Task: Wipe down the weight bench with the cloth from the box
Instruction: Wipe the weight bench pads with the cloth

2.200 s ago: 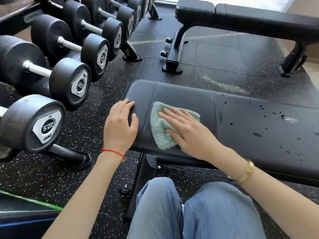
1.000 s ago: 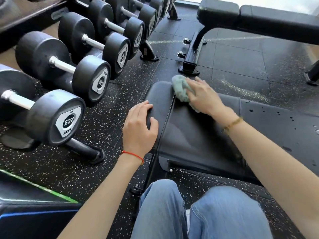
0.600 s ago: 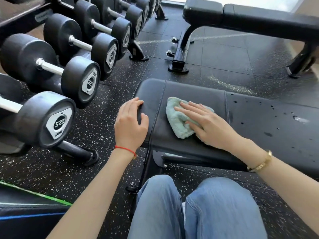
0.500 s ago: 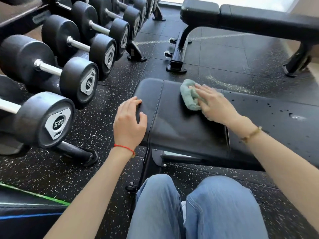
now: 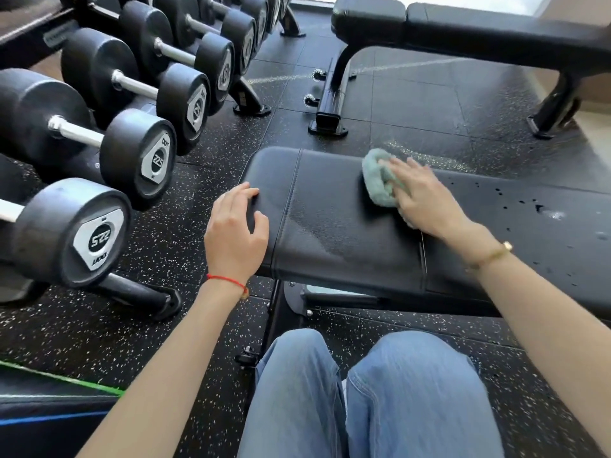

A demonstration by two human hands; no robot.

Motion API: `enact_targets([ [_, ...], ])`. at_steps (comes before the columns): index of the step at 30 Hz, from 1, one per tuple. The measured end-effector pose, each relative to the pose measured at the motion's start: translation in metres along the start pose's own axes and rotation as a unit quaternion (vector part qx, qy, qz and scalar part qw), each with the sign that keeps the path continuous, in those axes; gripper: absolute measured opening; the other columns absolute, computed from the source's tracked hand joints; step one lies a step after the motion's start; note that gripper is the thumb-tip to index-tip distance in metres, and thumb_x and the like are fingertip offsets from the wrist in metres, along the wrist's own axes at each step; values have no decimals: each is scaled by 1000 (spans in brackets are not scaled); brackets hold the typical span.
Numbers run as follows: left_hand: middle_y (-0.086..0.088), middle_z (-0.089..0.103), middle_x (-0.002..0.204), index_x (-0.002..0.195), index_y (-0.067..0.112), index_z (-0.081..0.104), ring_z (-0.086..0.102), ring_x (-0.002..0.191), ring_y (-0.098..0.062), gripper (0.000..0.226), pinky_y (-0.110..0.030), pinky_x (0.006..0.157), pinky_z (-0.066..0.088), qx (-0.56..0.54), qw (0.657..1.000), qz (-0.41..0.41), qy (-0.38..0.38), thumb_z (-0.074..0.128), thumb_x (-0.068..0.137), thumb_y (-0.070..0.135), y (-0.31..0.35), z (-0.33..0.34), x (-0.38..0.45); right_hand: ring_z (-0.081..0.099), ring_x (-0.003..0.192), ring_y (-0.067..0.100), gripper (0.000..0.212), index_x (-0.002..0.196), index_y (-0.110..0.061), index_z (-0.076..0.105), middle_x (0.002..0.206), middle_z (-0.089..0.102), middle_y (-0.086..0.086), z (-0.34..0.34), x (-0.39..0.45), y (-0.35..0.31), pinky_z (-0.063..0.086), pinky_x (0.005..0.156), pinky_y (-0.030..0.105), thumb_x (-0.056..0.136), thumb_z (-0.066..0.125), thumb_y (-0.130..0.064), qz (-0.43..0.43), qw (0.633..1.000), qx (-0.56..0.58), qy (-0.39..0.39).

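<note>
Right hand [image 5: 426, 196]: grip pressing bunched cloth [image 5: 377, 183] on weight bench [image 5: 330, 233] far edge | Left hand [image 5: 236, 233]: grip open, resting on bench end

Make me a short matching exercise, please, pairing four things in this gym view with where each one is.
Things:
1. cloth
2. left hand
3. water droplets
4. dumbbells

Places:
A. on the bench pad's right section
B. racked to the left of the bench
C. under the right hand, near the pad's far edge
D. on the bench's left end

Pairs: 1-C, 2-D, 3-A, 4-B
</note>
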State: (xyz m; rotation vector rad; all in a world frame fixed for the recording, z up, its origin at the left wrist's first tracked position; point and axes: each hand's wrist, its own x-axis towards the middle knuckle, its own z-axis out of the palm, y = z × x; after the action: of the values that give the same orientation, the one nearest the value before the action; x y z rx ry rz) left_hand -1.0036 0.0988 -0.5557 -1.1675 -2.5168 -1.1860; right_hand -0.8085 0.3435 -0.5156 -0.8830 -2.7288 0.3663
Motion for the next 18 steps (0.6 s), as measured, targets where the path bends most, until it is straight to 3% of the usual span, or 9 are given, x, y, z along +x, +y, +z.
enact_targets([
  [3,-3,56,138,127,12,60,45,131,-20,43,-32,111,33,2,1000,2,-11,45,89,24,1,-1,0,22,145,28,46,146,-25,35,156,29,5,16,35,-25,6,120,43,100,41,-27,3,1000,-15,0],
  [7,-9,52,144,134,6,56,42,137,-24,48,-40,117,30,-12,998,18,-56,43,92,24,-3,-9,-2,15,147,21,48,147,-37,29,158,23,0,25,-12,-73,5,121,43,100,36,-38,-138,989,24,-36],
  [10,-9,49,147,139,6,52,41,138,-21,48,-37,119,28,-23,998,17,-60,41,95,24,-12,-23,-17,9,148,15,49,148,-40,23,159,18,-7,17,-66,-82,3,121,39,100,33,-45,-214,974,26,-70],
  [13,-8,49,146,141,8,50,42,138,-19,48,-38,118,30,-16,998,12,-55,43,97,26,-18,-34,-33,11,148,17,49,148,-39,26,158,20,-8,18,-66,-83,7,121,41,100,32,-48,-208,976,26,-66],
  [18,-8,52,143,141,7,50,44,135,-19,47,-35,116,31,5,999,-6,-35,48,98,26,-19,-39,-48,18,146,28,45,145,-34,37,156,29,1,53,18,-131,7,120,45,100,38,-40,-163,985,20,-49],
])
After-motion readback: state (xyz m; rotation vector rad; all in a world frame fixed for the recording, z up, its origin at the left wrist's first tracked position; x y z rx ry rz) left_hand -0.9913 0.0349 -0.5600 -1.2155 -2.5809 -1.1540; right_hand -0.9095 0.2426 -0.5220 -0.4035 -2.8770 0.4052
